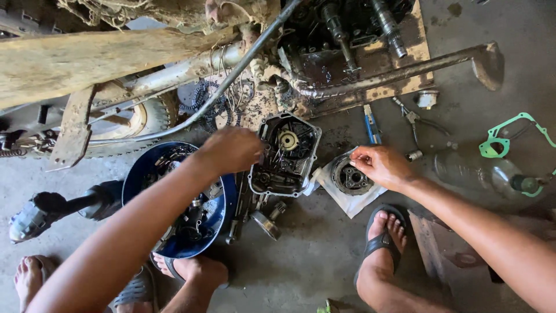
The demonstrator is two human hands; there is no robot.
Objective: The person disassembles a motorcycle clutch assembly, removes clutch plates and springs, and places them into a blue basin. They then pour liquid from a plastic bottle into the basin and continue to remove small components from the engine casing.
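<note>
My left hand reaches over the blue bowl and rests on the left edge of a dirty metal engine cover lying open side up on the floor. Its fingers are curled at the cover's rim; whether they pinch a small part is hidden. My right hand touches the top edge of a round clutch part that sits on a white cloth. The fingers press on the part's rim.
A blue bowl holds several oily parts. A motorcycle frame, wheel and opened engine lie at the top. Pliers, a green gasket, a plastic bottle and a power tool lie around. My sandalled feet are below.
</note>
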